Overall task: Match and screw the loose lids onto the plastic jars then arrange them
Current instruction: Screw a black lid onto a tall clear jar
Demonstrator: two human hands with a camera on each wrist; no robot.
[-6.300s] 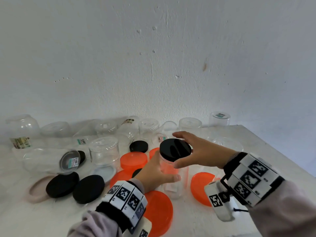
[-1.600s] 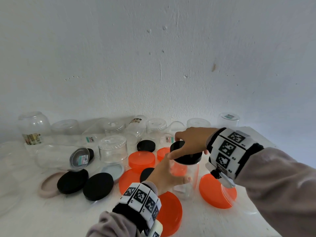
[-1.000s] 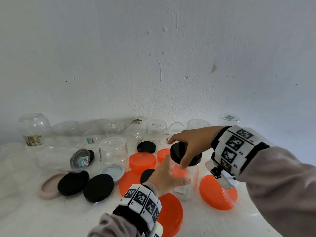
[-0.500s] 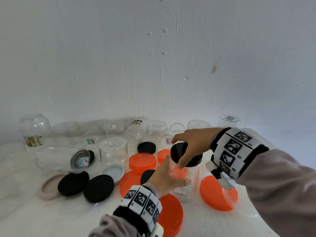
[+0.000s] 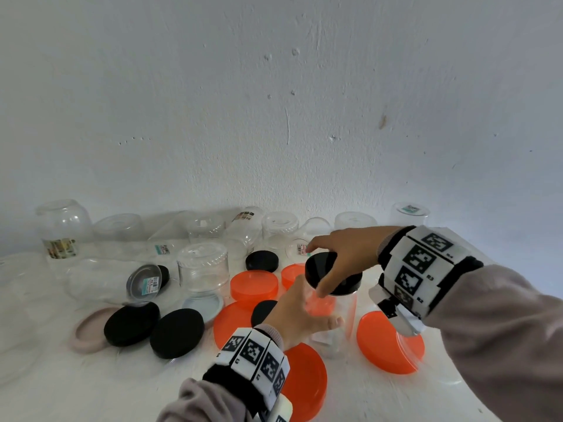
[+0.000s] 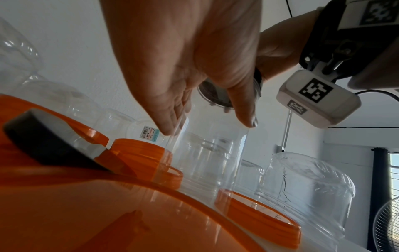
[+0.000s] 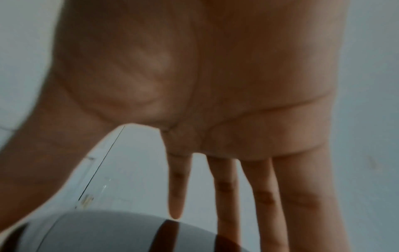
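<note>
A clear plastic jar stands upright among orange lids, with a black lid sitting on its mouth. My left hand grips the jar's body, thumb on the near side. My right hand spans the black lid from above, thumb on the near rim and fingers spread across the top. In the left wrist view the left hand wraps the jar, and the lid shows from below. The right wrist view has straight fingers over the glossy lid.
Loose orange lids ring the jar. Black lids and a pink lid lie to the left. Several clear jars stand or lie along the wall.
The right hand has turned on the black lid, going from a curled grip at its rim to a spread span across it. The left hand has kept hold of the jar.
</note>
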